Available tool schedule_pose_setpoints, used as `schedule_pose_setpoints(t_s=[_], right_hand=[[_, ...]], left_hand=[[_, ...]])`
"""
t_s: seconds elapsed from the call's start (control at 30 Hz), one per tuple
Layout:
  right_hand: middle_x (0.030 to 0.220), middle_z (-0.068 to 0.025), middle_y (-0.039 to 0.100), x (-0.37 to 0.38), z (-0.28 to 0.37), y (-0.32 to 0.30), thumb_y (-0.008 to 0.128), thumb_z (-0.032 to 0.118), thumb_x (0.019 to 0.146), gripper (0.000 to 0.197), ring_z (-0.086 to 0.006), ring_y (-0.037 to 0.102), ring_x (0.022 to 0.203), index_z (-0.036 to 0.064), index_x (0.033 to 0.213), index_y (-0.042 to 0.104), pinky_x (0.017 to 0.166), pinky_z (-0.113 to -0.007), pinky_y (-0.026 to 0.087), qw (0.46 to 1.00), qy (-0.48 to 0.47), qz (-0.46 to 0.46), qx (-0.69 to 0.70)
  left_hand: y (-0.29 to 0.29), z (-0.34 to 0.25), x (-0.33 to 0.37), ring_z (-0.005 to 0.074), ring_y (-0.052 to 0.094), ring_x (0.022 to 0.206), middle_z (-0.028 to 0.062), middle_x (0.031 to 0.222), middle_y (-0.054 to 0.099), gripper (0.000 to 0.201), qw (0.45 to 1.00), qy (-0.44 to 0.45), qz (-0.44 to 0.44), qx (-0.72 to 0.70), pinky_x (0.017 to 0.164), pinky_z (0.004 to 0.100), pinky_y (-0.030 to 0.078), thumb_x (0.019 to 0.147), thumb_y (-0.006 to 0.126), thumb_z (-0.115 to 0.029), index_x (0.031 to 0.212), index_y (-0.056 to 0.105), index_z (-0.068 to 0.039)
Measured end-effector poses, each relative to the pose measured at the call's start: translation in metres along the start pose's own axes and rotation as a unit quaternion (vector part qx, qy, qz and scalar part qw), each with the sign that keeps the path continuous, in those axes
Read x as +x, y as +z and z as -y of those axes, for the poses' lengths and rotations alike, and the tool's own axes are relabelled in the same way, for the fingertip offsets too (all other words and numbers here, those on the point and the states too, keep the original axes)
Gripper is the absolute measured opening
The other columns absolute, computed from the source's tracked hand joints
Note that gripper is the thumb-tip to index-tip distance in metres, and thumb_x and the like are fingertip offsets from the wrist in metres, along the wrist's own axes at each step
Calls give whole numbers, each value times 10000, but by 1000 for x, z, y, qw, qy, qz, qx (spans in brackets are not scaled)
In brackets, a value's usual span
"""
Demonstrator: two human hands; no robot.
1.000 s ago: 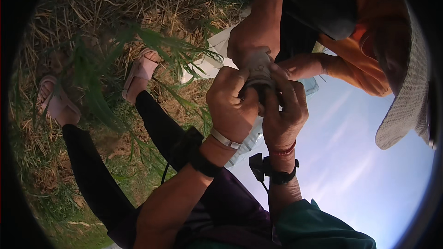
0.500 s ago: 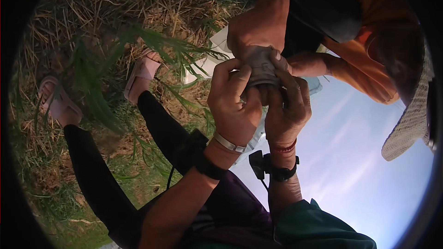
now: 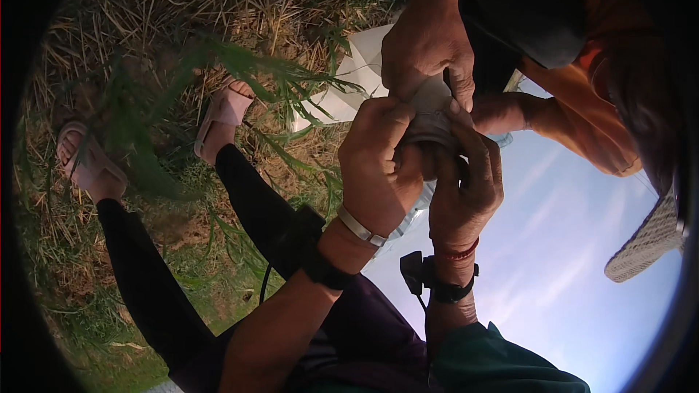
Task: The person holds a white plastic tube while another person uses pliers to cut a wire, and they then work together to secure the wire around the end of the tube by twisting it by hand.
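A grey, wrinkled, tube-like piece with a ringed lower edge is held up in front of me. My left hand is closed on its left side, fingers bent and thumb at the lower rim. On the other side, my right hand grips it with the thumb pressed near the top and the fingers curled under the rim. From above, another person's hand pinches the upper end of the same piece. What lies inside the tube-like piece is mostly hidden by our fingers.
A creased white sheet lies on the dry grass behind the hands. Green leafy stalks rise at the left, near feet in pink sandals. The other person's orange sleeve and woven hat are close on the right.
My hands and the grey piece have shifted slightly to the right. The other person's hand has turned, its thumb now showing along the piece's right side. The hat has moved lower and farther right.
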State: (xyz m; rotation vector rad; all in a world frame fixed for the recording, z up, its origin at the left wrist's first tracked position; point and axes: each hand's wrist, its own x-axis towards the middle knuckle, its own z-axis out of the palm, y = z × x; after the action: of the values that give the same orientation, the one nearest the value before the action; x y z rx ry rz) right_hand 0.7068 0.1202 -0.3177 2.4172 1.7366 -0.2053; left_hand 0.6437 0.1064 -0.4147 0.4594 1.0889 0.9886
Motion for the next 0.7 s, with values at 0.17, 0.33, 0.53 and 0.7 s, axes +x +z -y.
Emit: schedule_pose_setpoints(t_s=[0.17, 0.33, 0.53, 0.7], right_hand=[[1138, -109, 693, -8, -14, -7, 637, -76, 885, 406, -250, 720, 966, 54, 1270, 658, 795, -325, 599, 999, 17, 19, -27], [1049, -80, 685, -25, -14, -8, 699, -47, 847, 322, -197, 699, 927, 33, 1159, 687, 795, -331, 587, 990, -28, -7, -138], [1025, -60, 673, -25, -11, -1, 714, -59, 840, 326, -183, 683, 924, 29, 1153, 683, 790, -319, 579, 985, -28, 1, -169], [1011, -52, 668, -19, -8, 8, 722, -73, 831, 331, -179, 673, 921, 24, 1145, 684, 785, -316, 570, 998, 58, -20, 10]], left_hand=[[10, 1, 6, 392, 645, 909, 206, 1040, 598, 368, 999, 9, 44, 5, 759, 435, 548, 684, 567, 104, 1043, 613, 40], [6, 6, 8, 429, 626, 936, 210, 1071, 578, 473, 992, 54, 104, 45, 783, 475, 538, 669, 575, 97, 1135, 576, 15], [2, 12, 10, 432, 611, 954, 210, 1062, 569, 471, 993, 48, 98, 34, 779, 477, 530, 670, 582, 99, 1131, 569, 9], [-1, 17, 11, 358, 640, 897, 163, 1024, 608, 494, 997, 45, 62, 4, 779, 400, 535, 624, 542, 140, 1096, 594, 6]])
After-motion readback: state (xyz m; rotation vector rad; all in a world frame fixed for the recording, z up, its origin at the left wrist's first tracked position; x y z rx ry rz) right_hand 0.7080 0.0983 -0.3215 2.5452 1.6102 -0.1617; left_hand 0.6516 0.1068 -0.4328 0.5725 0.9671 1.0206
